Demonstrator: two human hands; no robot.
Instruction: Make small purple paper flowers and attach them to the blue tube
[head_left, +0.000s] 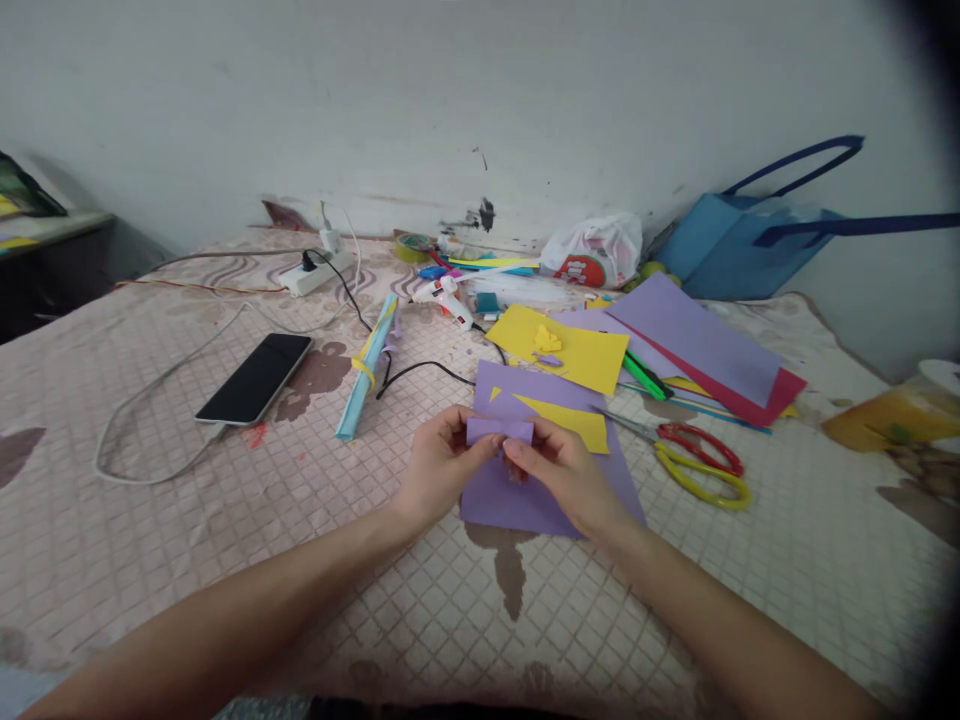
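One purple paper piece point(499, 430) in the pinch grip of one left hand point(442, 458), one right hand point(568, 466)

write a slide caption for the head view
Left hand and right hand hold a small purple paper strip over a larger purple sheet.

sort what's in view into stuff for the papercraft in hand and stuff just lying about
Likely for the job:
small purple paper piece, in left hand and right hand
larger purple sheet below
red-and-yellow-handled scissors
white hot glue gun

Probably just lying about:
smartphone
blue tote bag
white plastic bag
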